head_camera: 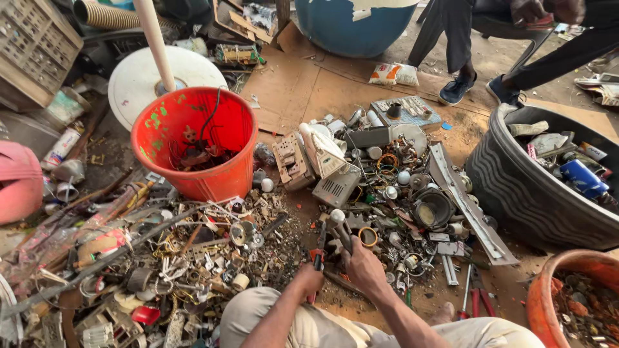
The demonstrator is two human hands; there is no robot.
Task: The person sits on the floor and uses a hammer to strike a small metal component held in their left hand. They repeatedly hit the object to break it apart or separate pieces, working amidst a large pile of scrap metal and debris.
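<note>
Pliers (318, 254) with red handles, clenched in the left hand (309, 278), bite a small, rigid, likely sharp-edged metal part (340, 233) that the right hand (362, 265) grasps over the scrap-strewn ground, best held by its bulkier end.

Left hand (308, 278) gripping red-handled pliers (318, 254); right hand (362, 264) clutching small metal part (340, 233) above scrap pile (387, 187), near red bucket (196, 138).

I counted one red bucket (193, 138) at ten o'clock, one black tub (522, 193) at three, one orange basin (540, 296) at four, one blue barrel (351, 29) at twelve, two red-handled pliers (476, 298), and two of my hands.
</note>
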